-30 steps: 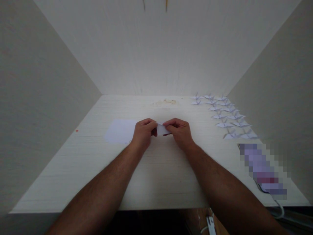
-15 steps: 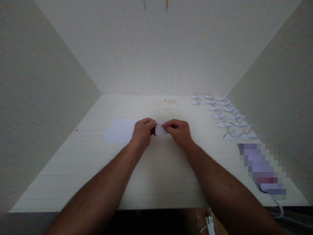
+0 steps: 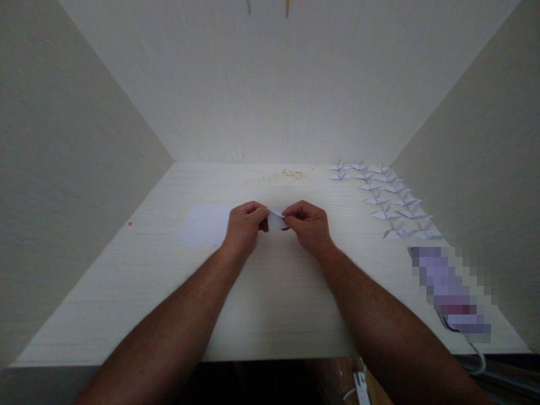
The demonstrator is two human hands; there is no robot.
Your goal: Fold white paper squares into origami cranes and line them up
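Observation:
Between my two hands is a small piece of folded white paper (image 3: 276, 221), held up a little above the table with its upper edge slanting. My left hand (image 3: 248, 224) pinches its left side between thumb and fingers. On the right side, my right hand (image 3: 307, 221) grips it the same way, thumb near the upper corner. The paper's far side and some fingertips are hidden. Just left of my left hand lie flat white paper sheets (image 3: 205, 225), partly covered by that hand.
Rows of folded white paper cranes (image 3: 385, 215) stand at the back right. A blurred-out flat device (image 3: 447, 289) with a white cable (image 3: 480, 357) lies near the right edge. Walls enclose the table (image 3: 274, 315) on three sides. A white power strip (image 3: 361, 387) sits below the front edge.
The fingers of my right hand have shifted slightly on the paper, and its upper edge now shows a clearer slanting fold. Both hands stay in nearly the same place.

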